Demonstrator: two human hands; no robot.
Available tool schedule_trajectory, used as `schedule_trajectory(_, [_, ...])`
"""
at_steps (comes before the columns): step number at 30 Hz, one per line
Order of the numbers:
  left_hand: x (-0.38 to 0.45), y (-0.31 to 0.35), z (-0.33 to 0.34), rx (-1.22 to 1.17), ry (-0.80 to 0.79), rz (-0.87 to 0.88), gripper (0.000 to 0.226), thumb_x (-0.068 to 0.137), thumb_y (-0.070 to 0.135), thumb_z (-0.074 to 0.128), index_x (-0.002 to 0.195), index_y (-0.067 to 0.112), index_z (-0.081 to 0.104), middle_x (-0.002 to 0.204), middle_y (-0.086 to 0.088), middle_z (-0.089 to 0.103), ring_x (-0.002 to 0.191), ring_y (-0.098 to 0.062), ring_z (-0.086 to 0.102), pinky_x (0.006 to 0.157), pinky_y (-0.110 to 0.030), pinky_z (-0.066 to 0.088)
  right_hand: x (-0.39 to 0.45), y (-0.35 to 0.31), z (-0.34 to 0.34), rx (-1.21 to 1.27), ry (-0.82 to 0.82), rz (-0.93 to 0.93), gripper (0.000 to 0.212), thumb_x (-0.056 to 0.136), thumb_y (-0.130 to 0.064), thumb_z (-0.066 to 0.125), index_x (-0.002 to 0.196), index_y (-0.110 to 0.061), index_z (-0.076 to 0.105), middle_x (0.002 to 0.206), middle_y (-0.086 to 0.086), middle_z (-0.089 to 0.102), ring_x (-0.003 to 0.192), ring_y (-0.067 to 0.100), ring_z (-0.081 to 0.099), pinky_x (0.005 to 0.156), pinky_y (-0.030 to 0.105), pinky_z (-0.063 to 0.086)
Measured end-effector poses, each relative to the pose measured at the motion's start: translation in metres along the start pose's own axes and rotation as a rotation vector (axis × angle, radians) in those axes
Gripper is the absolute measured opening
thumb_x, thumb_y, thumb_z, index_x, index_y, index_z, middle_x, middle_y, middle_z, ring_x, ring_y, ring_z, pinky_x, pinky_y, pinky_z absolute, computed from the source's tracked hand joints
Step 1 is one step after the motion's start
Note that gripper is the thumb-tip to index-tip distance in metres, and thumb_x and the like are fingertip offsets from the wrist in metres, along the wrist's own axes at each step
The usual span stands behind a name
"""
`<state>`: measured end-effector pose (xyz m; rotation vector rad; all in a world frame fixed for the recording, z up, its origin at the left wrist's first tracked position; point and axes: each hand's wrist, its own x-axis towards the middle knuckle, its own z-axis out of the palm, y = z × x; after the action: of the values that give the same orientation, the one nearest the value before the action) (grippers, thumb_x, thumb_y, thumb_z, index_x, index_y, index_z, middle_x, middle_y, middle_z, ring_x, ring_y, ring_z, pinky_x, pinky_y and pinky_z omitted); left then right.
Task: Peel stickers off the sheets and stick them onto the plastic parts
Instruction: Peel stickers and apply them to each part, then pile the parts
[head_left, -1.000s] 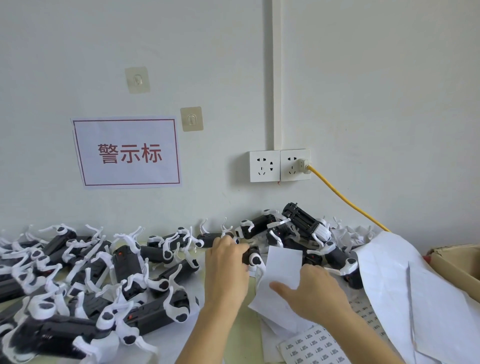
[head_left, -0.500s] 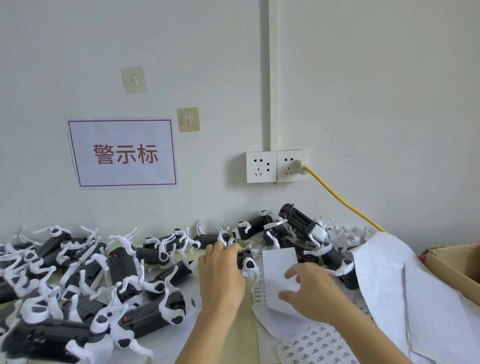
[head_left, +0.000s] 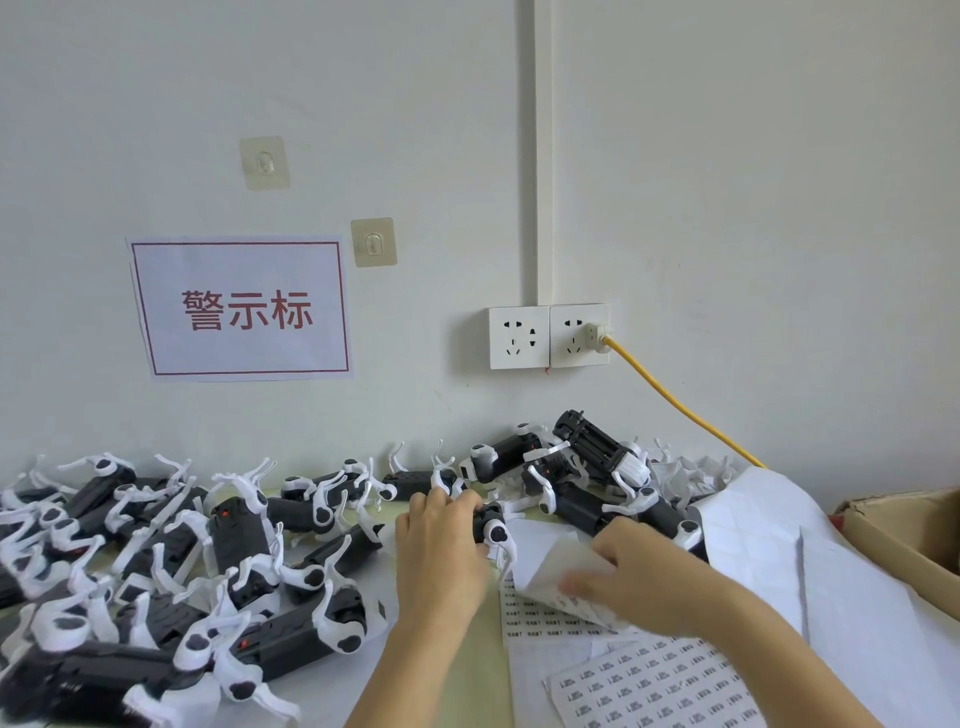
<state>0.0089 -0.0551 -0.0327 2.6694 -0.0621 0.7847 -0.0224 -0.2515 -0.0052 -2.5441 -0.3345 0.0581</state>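
My left hand (head_left: 439, 551) grips a black plastic part with white legs (head_left: 491, 522) near the middle of the table. My right hand (head_left: 641, 577) pinches the edge of a white sticker sheet (head_left: 548, 564), which is bent and blurred, lying over another sticker sheet with small printed labels (head_left: 550, 621). A further label sheet (head_left: 654, 680) lies in front of it at the table's near edge. Which fingers hold the sheet is hidden by the back of the hand.
Several black-and-white plastic parts (head_left: 244, 535) are piled across the left of the table, more (head_left: 587, 457) heaped by the wall. Large white backing sheets (head_left: 769, 545) lie on the right beside a cardboard box (head_left: 904, 530). A yellow cable (head_left: 675, 405) runs from the wall socket (head_left: 548, 335).
My right hand has pulled the white sheet down and toward me, bending it over the label sheet. My left hand stays on the black part.
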Motion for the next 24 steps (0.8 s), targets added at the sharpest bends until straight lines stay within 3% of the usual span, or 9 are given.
schedule_trajectory(5, [0.000,0.003,0.001,0.000,-0.031,0.004,0.039,0.089,0.048,0.064,0.124,0.034,0.053,0.114,0.008,0.049,0.116,-0.017,0.041,0.098,-0.030,0.028,0.001,0.006,-0.011,0.207,0.168,0.014,0.050,0.095,-0.035,0.065,0.051,-0.019,0.047,0.042,-0.011,0.035,0.039,0.010,0.028,0.041,0.019,0.023])
schedule_trajectory(8, [0.000,0.006,0.000,-0.059,0.000,0.036,0.031,0.093,0.044,0.055,0.123,0.035,0.055,0.111,0.010,0.044,0.116,-0.015,0.039,0.101,-0.031,0.026,0.005,0.007,-0.012,0.314,0.309,0.044,0.046,0.097,-0.034,0.061,0.056,-0.018,0.047,0.040,-0.012,0.036,0.036,0.008,0.031,0.039,0.018,0.027])
schedule_trajectory(11, [0.001,0.012,-0.004,-0.216,0.030,0.123,0.025,0.097,0.036,0.054,0.120,0.033,0.060,0.111,0.015,0.046,0.117,-0.008,0.042,0.105,-0.030,0.024,0.006,0.010,-0.014,0.370,0.410,0.054,0.044,0.097,-0.035,0.061,0.060,-0.014,0.049,0.044,-0.009,0.041,0.040,0.012,0.037,0.044,0.021,0.031])
schedule_trajectory(13, [0.001,0.019,-0.008,-0.388,0.028,0.190,0.023,0.098,0.031,0.056,0.119,0.026,0.065,0.112,0.017,0.053,0.117,-0.005,0.048,0.109,-0.033,0.031,0.006,0.012,-0.016,0.436,0.435,0.051,0.045,0.097,-0.037,0.061,0.069,-0.002,0.055,0.052,-0.001,0.049,0.047,0.015,0.045,0.051,0.024,0.035])
schedule_trajectory(15, [-0.001,0.026,-0.010,-0.514,-0.030,0.251,0.025,0.100,0.032,0.056,0.119,0.022,0.068,0.113,0.020,0.059,0.116,-0.003,0.053,0.108,-0.036,0.037,0.004,0.014,-0.018,0.535,0.444,0.027,0.044,0.097,-0.037,0.062,0.070,-0.003,0.056,0.055,0.002,0.051,0.049,0.016,0.048,0.055,0.027,0.037])
schedule_trajectory(18, [-0.006,0.034,-0.011,-0.654,-0.133,0.311,0.024,0.098,0.038,0.059,0.113,0.022,0.071,0.107,0.016,0.068,0.103,0.001,0.057,0.096,-0.026,0.043,0.003,0.013,-0.020,0.698,0.482,0.003,0.039,0.095,-0.039,0.065,0.074,-0.006,0.066,0.060,0.010,0.064,0.055,0.020,0.060,0.058,0.033,0.046])
schedule_trajectory(21, [-0.006,0.038,-0.013,-0.833,-0.143,0.235,0.016,0.095,0.033,0.066,0.105,0.022,0.072,0.092,0.017,0.071,0.089,0.004,0.060,0.073,-0.009,0.041,0.002,0.010,-0.022,0.872,0.472,-0.005,0.029,0.095,-0.033,0.066,0.078,-0.010,0.074,0.069,0.012,0.069,0.064,0.024,0.066,0.065,0.039,0.053])
schedule_trajectory(24, [-0.004,0.040,-0.014,-0.967,-0.105,0.123,0.010,0.094,0.028,0.069,0.104,0.026,0.069,0.092,0.019,0.071,0.087,0.002,0.063,0.073,-0.008,0.043,-0.001,0.007,-0.025,1.058,0.361,-0.064,0.024,0.094,-0.024,0.064,0.085,-0.006,0.077,0.082,0.021,0.071,0.072,0.029,0.067,0.074,0.048,0.053])
